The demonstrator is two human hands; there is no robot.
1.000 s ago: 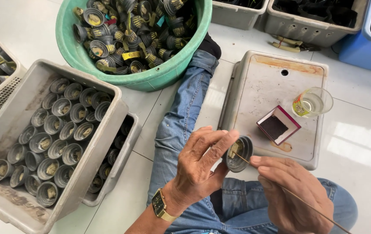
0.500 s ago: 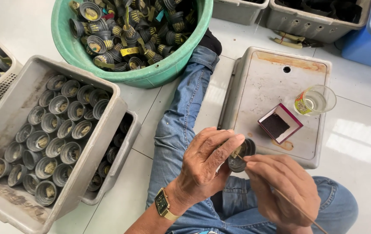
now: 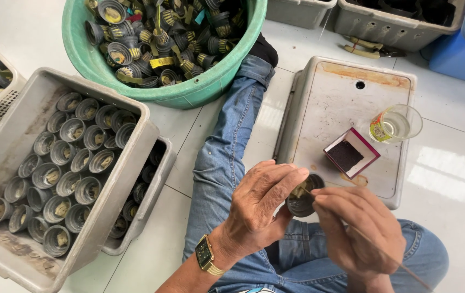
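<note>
Above the lap, a round socket cap (image 3: pixel 303 196) is pinched by the left hand (image 3: pixel 262 209); a thin stick (image 3: pixel 352 230), pinched by the right hand (image 3: pixel 360 233), is angled into its open mouth.

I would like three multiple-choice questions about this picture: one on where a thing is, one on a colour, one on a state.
1. Where does the small red-edged box lie?
A. on the upturned grey tray
B. in the basin
C. on the person's leg

2. What colour is the round basin of socket parts?
A. blue
B. green
C. white

3. How does the left hand stand to the round socket part?
A. apart from it
B. flat on the floor
C. holding it

Answers: 1 A, the box rests on the tray near the glass cup. 2 B, its rim is green. 3 C, the fingers close around it while the right hand puts a thin stick to it.
</note>
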